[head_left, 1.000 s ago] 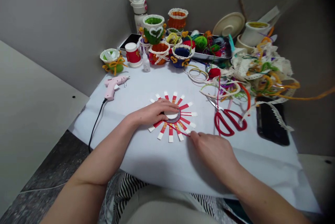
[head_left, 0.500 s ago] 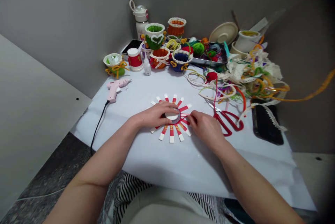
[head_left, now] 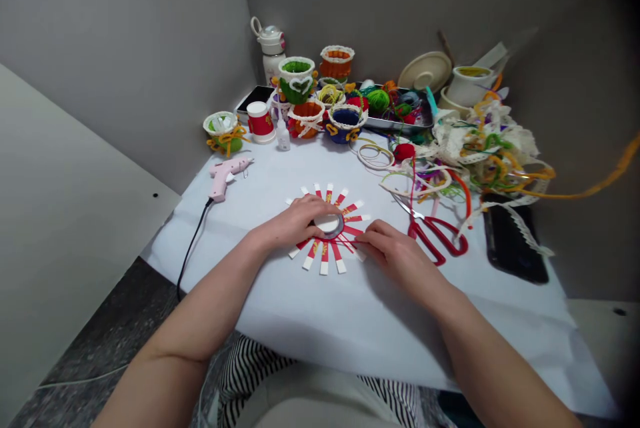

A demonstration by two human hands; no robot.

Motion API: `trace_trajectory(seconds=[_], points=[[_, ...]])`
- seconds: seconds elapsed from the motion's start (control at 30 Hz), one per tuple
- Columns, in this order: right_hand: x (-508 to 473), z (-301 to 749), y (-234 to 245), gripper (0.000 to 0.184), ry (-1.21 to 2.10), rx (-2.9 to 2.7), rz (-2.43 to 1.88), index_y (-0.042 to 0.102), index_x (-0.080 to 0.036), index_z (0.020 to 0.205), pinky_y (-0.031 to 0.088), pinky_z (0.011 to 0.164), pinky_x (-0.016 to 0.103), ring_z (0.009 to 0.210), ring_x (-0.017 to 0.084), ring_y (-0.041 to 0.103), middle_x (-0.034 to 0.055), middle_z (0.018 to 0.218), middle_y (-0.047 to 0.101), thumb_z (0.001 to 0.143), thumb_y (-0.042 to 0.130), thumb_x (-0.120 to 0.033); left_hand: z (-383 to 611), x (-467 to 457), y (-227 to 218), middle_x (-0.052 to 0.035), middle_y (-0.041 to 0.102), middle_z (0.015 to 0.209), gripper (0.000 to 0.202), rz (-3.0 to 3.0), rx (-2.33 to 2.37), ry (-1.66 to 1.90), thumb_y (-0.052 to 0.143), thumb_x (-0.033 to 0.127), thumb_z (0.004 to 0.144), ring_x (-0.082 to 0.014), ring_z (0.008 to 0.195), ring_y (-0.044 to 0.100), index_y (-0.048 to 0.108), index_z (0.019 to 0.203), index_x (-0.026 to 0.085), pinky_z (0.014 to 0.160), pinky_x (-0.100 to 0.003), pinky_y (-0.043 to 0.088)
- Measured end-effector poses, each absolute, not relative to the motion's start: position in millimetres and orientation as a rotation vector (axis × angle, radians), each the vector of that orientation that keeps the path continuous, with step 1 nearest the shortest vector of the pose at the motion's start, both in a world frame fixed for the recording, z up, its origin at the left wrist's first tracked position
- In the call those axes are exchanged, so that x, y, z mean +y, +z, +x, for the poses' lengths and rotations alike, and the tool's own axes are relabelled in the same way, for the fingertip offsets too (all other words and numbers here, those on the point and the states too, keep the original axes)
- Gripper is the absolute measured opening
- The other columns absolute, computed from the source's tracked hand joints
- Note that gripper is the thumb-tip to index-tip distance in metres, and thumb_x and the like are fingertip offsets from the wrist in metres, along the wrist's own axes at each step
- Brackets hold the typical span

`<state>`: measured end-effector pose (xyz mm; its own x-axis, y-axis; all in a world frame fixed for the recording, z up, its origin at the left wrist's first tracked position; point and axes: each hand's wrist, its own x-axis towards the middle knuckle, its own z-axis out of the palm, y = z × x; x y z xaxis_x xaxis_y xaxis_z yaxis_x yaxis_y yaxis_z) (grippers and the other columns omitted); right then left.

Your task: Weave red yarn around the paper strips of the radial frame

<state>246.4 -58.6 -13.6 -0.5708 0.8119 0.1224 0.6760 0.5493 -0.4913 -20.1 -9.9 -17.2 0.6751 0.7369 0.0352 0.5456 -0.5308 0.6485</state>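
A red-and-white paper cup (head_left: 325, 259), cut into strips that fan out flat around its round base, lies on the table. My left hand (head_left: 299, 221) is closed around the base, thumb on the near side and fingers on the far side. Beside the cup, on its right, my right hand (head_left: 393, 249) pinches red yarn (head_left: 347, 239) that runs to the base across the strips. Red-handled scissors (head_left: 434, 231) lie partly open to the right of that hand. Beyond them sits a red yarn ball (head_left: 404, 151) with a strand trailing toward the scissors.
A pink glue gun (head_left: 225, 177) with a black cord lies at left. Decorated cups (head_left: 345, 123), a red cup (head_left: 261, 123) and a glue bottle (head_left: 283, 137) stand behind. A tray of yarn (head_left: 395, 125), a lace heap (head_left: 487, 141) and a phone (head_left: 515, 241) occupy the right.
My right hand has moved toward me with the yarn, which now crosses strips nearer me. The cup has turned slightly under my left hand, which keeps its hold. The view has shifted a little.
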Motion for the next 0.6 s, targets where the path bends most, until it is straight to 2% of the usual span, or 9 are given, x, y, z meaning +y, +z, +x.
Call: trace_trajectory(seconds=[0.17, 0.37, 0.6], points=[[-78, 242, -9, 0.025, 0.397, -2.659, -1.149, 0.073, -0.016, 0.1, 0.042, 0.063, 0.028, 0.076, 0.018, 0.062, 0.0059, 0.086, 0.065, 0.098, 0.049, -0.008, -22, -7, -16, -0.0076, 0.065, 0.138, 0.047, 2.252, 0.923, 0.427, 0.069, 0.018, 0.092, -0.0274, 0.128, 0.054, 0.061, 0.137, 0.027, 0.111, -0.047, 0.04], [-104, 229, -15, 0.02, 0.131, -2.807, -1.013, 0.065, -0.016, 0.082, 0.035, 0.059, 0.031, 0.068, 0.018, 0.059, 0.0045, 0.077, 0.064, 0.091, 0.055, -0.001, -24, -5, -18, -0.0083, 0.065, 0.138, 0.044, 2.239, 0.89, 0.454, 0.068, 0.021, 0.093, -0.0271, 0.128, 0.054, 0.061, 0.136, 0.026, 0.112, -0.047, 0.039], [-113, 214, -19, 0.021, 0.13, -2.996, -1.028, 0.064, -0.017, 0.086, 0.03, 0.058, 0.033, 0.067, 0.019, 0.062, 0.0048, 0.076, 0.069, 0.084, 0.057, 0.002, -24, -5, -20, -0.0083, 0.065, 0.139, 0.045, 2.229, 0.889, 0.459, 0.07, 0.023, 0.092, -0.027, 0.13, 0.054, 0.062, 0.136, 0.026, 0.113, -0.047, 0.038]])
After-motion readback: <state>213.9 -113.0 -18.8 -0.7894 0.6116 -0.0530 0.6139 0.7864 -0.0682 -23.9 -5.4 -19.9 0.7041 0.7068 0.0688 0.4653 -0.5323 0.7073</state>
